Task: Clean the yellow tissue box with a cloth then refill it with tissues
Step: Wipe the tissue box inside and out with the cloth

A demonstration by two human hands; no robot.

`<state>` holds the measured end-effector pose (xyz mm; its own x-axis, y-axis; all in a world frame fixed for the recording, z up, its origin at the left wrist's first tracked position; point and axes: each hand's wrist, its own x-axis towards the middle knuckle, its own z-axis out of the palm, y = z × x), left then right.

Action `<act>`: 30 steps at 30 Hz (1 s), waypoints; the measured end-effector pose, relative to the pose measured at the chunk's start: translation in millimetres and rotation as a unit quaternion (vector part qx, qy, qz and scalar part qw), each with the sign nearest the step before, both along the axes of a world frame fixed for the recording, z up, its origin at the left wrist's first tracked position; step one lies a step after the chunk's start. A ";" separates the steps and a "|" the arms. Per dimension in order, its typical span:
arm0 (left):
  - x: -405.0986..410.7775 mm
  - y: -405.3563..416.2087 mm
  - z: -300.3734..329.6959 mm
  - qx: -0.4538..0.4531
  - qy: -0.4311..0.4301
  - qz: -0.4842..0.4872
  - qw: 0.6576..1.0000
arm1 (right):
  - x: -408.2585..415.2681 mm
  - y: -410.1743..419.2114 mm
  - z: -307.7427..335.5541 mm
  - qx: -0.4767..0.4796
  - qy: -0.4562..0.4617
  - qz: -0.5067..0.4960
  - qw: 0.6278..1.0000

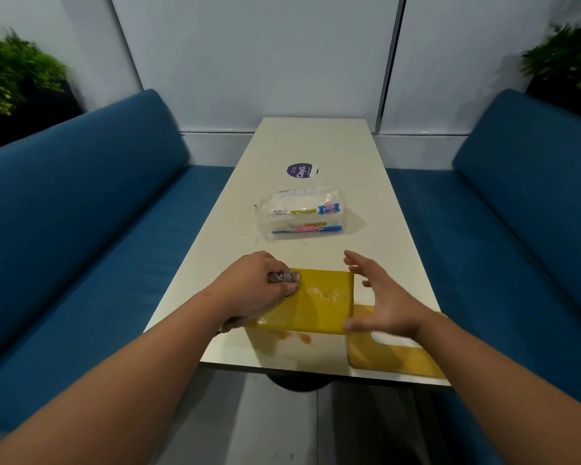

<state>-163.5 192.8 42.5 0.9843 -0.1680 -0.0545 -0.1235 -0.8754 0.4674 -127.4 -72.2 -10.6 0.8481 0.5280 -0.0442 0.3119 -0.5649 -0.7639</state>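
The yellow tissue box [311, 302] is being wiped near the desk [316, 142] front edge; the cloth [284, 277] is being gripped in the left hand [259, 283], the right hand [383, 297] spread beside it, fingers [356, 260] released. Smears are remaining (refilling from the tissue pack [302, 213] not begun).

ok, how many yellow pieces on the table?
2. The yellow box lies between the hands, wiped by the left hand; the yellow lid lies under the right wrist, partly hidden.

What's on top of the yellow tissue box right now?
The left hand presses a crumpled cloth on the yellow tissue box; pale smears mark its bare top. The surface under hand and cloth is hidden.
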 end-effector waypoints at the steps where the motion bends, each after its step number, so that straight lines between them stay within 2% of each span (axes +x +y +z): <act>1: 0.2 -0.1 -0.3 -0.002 0.002 0.003 1.000 | -4.1 -0.6 -4.5 -0.038 -0.023 0.018 0.999; 4: 1.1 -2.1 0.4 -0.002 0.005 0.006 1.000 | -10.4 2.2 -21.7 -0.090 -0.089 0.021 0.992; 7: 1.7 -1.9 -0.8 -0.004 0.008 0.007 1.000 | -9.3 5.6 -30.0 -0.067 -0.122 -0.012 0.990; 15: 0.3 -2.5 -11.2 0.006 -0.035 0.012 0.999 | -7.1 6.5 -30.3 0.062 -0.015 -0.034 0.997; 20: -3.5 -5.6 -15.6 0.035 -0.057 0.005 0.998 | -6.2 7.7 -29.9 0.032 -0.025 -0.031 0.999; 23: -11.4 -14.0 -25.8 0.102 -0.154 0.018 0.983 | -4.3 8.1 -31.0 0.025 -0.039 -0.038 0.998; 25: -19.8 -27.7 -33.6 0.109 -0.207 -0.021 0.972 | -4.1 8.0 -30.5 0.019 -0.052 -0.041 0.998; 28: -23.0 -44.3 -42.0 0.131 -0.207 -0.133 0.960 | -2.7 6.9 -30.4 0.017 -0.069 -0.043 0.997; 30: -12.7 -39.2 -35.7 0.130 -0.205 -0.090 0.966 | -2.2 7.2 -29.7 0.012 -0.075 -0.047 0.996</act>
